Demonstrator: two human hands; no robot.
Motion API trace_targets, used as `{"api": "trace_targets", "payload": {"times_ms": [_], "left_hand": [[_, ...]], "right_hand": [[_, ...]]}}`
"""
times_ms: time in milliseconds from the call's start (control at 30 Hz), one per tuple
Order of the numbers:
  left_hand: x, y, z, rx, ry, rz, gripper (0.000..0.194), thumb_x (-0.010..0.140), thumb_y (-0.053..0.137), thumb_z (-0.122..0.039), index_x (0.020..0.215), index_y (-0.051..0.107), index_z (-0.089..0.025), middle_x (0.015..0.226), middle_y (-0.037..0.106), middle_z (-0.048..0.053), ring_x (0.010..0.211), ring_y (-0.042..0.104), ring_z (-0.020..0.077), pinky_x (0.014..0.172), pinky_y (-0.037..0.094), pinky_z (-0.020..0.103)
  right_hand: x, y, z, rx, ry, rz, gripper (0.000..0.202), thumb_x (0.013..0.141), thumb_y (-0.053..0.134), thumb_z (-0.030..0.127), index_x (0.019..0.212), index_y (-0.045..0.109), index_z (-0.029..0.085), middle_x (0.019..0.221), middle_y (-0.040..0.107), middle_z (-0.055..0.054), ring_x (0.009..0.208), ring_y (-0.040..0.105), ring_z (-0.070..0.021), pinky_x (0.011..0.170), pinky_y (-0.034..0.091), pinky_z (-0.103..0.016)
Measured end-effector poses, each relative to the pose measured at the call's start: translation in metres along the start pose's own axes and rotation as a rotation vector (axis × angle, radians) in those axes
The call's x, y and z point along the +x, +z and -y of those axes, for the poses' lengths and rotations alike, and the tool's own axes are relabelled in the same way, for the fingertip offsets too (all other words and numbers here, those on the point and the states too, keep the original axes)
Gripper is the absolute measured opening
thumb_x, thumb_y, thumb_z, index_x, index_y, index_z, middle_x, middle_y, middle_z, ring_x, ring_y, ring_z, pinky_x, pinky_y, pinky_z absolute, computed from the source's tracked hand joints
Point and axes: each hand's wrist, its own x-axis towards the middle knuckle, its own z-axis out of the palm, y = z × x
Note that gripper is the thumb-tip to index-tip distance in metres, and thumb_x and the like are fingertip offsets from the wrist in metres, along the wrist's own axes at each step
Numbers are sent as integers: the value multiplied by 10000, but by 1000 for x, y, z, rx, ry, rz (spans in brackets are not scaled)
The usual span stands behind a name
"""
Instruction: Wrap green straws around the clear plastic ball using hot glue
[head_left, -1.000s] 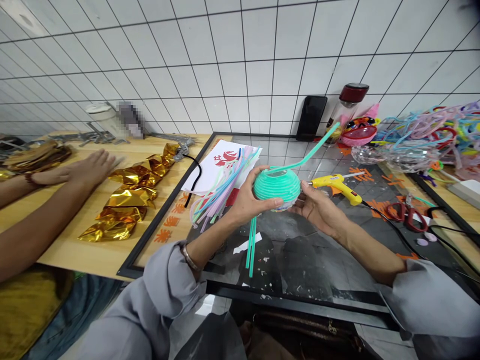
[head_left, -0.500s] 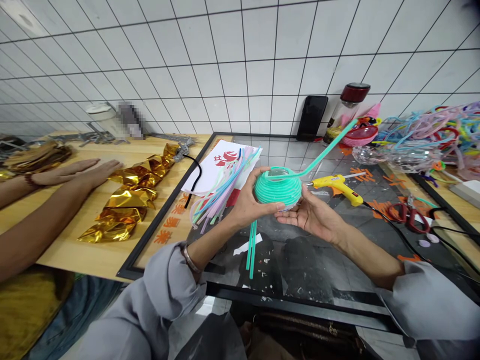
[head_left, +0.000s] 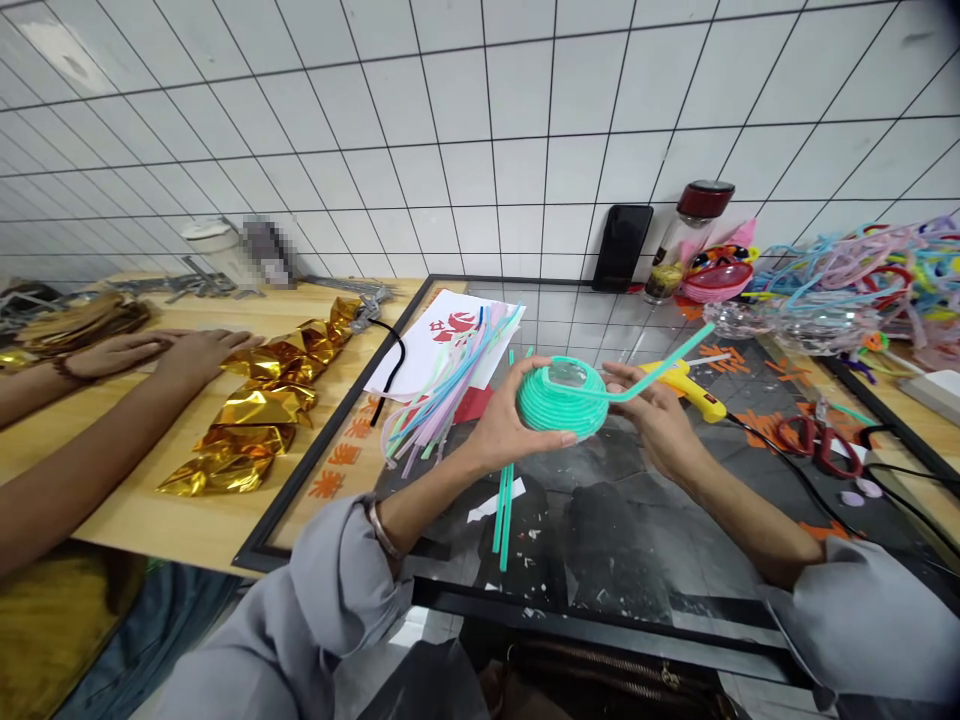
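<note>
My left hand (head_left: pixel 504 420) is wrapped round a rounded form coiled in mint-green pipe cleaner (head_left: pixel 562 405), with a clear, glassy patch showing at its top. A loose length of the pipe cleaner (head_left: pixel 679 355) sticks out from the coil to the upper right. My right hand (head_left: pixel 664 425) is closed at the right side of the form, its fingers at the base of this loose length. Behind the right hand lies a yellow glue gun (head_left: pixel 699 390), partly covered. Below the form, more mint-green pipe cleaners (head_left: pixel 504 525) lie on the dark glass tabletop (head_left: pixel 600 520).
Pastel pipe cleaners (head_left: pixel 450 385) lie on white paper (head_left: pixel 405 365) at left. Red scissors (head_left: pixel 821 445) and cords are at right. A phone (head_left: pixel 622 247) and a bottle (head_left: pixel 675 250) stand by the wall. Another person's hands (head_left: pixel 199 355) rest near gold foil (head_left: pixel 255 420).
My right hand has moved from beneath the form up to its right side, onto the loose pipe cleaner. That loose end has swung lower. The form has tipped, showing more of its top.
</note>
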Motion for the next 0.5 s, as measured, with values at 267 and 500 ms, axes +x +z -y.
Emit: {"api": "trace_targets", "payload": {"times_ms": [267,500], "left_hand": [[-3,3,1,78,16,26,820,568,901,-354,1274,503,-233,1318,583,101,1228,571,312,1092,428,479],[-5,3,5,123,98,78,823,570,903,-349,1278,492,-269,1366,545,102,1306,527,331,1137,401,536]], "right_hand": [[-13,-2,12,-416,-575,98,662,774,793,461,1365,538,308,1445,530,-97,1390,443,-329,1119,384,-538],[-21,7,12,-212,-605,1,111,892,715,358,983,752,307,1043,652,-43,1052,613,-229,924,501,-401]]}}
